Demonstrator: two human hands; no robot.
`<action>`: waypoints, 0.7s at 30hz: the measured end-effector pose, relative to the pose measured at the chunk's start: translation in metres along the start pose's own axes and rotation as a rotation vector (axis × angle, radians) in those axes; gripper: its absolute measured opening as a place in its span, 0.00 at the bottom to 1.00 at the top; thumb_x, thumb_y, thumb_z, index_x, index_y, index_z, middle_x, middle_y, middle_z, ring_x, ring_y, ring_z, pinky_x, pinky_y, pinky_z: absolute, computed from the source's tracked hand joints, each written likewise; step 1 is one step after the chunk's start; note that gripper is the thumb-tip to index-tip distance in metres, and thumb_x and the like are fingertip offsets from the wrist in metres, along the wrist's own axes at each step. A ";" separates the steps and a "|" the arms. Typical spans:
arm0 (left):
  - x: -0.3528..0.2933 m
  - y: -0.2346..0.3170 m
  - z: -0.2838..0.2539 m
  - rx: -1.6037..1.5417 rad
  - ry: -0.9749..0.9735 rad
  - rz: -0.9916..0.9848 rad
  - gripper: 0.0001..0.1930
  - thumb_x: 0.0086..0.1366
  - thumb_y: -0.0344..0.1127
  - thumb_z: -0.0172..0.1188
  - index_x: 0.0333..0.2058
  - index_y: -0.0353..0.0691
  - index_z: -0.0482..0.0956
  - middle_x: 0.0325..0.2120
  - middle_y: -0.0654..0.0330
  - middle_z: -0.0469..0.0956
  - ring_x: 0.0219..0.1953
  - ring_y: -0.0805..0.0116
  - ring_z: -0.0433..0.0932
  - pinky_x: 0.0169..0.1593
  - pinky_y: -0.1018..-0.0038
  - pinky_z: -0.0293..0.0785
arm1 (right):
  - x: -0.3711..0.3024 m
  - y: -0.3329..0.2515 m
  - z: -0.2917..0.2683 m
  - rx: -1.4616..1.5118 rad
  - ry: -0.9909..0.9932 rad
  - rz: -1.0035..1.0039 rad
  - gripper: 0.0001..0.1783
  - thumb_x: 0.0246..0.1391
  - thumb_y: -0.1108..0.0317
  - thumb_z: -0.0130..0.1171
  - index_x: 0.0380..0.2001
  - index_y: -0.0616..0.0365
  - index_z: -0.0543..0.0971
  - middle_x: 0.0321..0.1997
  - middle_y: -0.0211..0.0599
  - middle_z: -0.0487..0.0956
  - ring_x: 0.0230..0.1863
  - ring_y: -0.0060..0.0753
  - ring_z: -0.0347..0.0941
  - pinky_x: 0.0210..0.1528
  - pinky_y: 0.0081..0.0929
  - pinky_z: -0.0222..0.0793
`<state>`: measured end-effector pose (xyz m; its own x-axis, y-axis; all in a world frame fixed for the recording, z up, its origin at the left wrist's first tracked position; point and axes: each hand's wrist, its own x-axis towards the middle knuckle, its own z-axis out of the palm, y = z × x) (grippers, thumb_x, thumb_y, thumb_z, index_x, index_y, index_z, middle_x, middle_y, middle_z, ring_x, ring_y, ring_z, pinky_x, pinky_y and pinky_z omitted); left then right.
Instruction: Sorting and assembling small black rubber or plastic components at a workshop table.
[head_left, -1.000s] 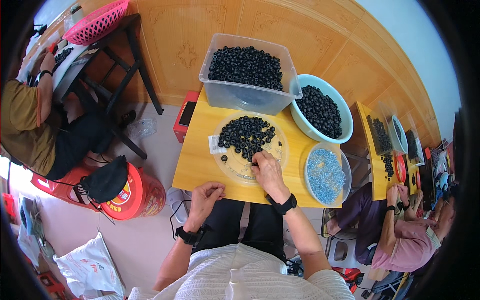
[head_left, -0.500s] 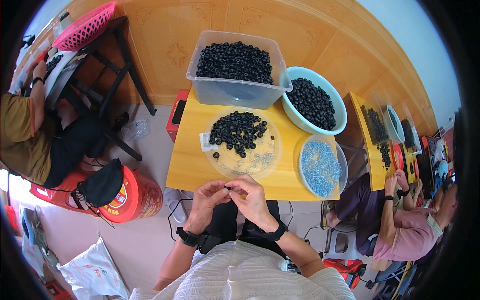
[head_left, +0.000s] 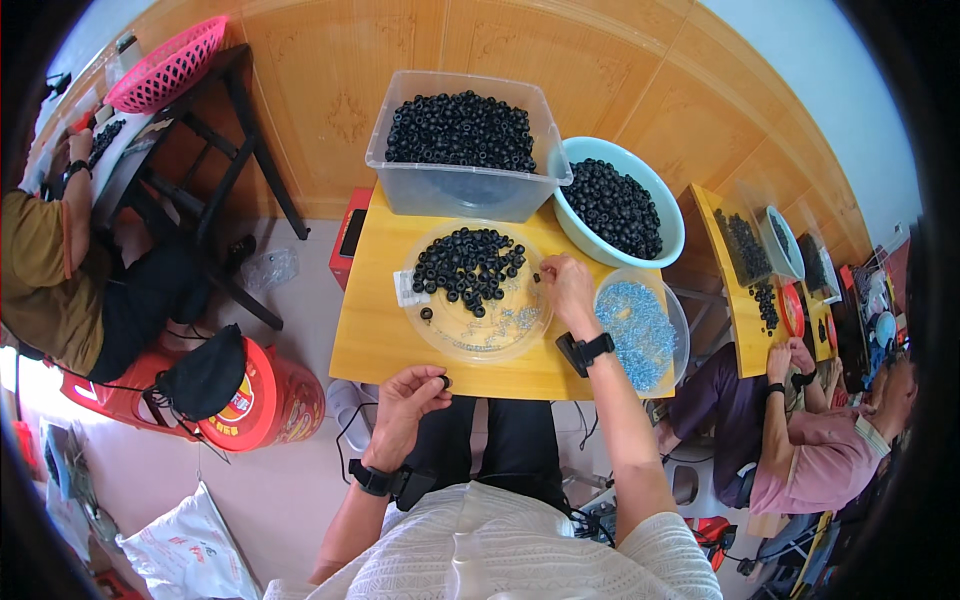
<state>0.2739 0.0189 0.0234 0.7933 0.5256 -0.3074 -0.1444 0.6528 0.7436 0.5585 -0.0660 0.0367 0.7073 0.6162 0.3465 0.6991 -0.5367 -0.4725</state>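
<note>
Between the thumb and fingers of my left hand (head_left: 412, 398) is a small black ring-shaped part (head_left: 444, 381), held just off the table's front edge. My right hand (head_left: 568, 290) reaches over the right rim of a round clear tray (head_left: 470, 352). Its fingertips are drawn together beside a small dark piece (head_left: 537, 278); whether they grip it is too small to tell. A pile of black ring-shaped parts (head_left: 470, 262) covers the tray's far side. Tiny clear-blue pieces (head_left: 520, 318) are scattered nearer its front.
Behind the tray stands a clear plastic bin (head_left: 465, 188) of black parts. A pale blue basin (head_left: 672, 225) holds more. Right of my wrist is a clear container of blue pieces (head_left: 638, 335). People work at tables to either side; a red bucket (head_left: 295, 390) stands left.
My hands have parted. The right one has moved forward and right to the tray's rim; the left stays near the table edge with the black part in its fingers.
</note>
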 end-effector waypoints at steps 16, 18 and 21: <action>-0.001 0.000 -0.007 -0.001 -0.002 -0.013 0.07 0.59 0.27 0.55 0.37 0.37 0.76 0.32 0.61 0.77 0.30 0.73 0.78 0.36 0.78 0.77 | 0.009 -0.009 0.019 -0.373 -0.142 -0.214 0.04 0.38 0.77 0.53 0.22 0.62 0.76 0.32 0.45 0.71 0.36 0.47 0.71 0.35 0.38 0.69; -0.001 0.000 -0.008 -0.002 -0.010 -0.005 0.07 0.59 0.28 0.55 0.37 0.37 0.76 0.32 0.61 0.77 0.30 0.73 0.78 0.36 0.78 0.77 | 0.009 -0.008 0.021 -0.413 -0.138 -0.237 0.04 0.38 0.78 0.53 0.21 0.63 0.76 0.34 0.45 0.71 0.37 0.46 0.70 0.34 0.37 0.71; -0.001 0.000 -0.012 -0.005 -0.004 -0.003 0.07 0.59 0.28 0.55 0.38 0.37 0.76 0.32 0.60 0.77 0.30 0.73 0.78 0.36 0.78 0.77 | 0.006 -0.009 0.021 -0.432 -0.132 -0.260 0.05 0.38 0.77 0.53 0.22 0.63 0.77 0.34 0.46 0.70 0.38 0.45 0.70 0.34 0.36 0.71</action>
<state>0.2663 0.0244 0.0166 0.7959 0.5216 -0.3076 -0.1448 0.6572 0.7397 0.5539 -0.0451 0.0261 0.5046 0.8134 0.2894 0.8493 -0.5279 0.0028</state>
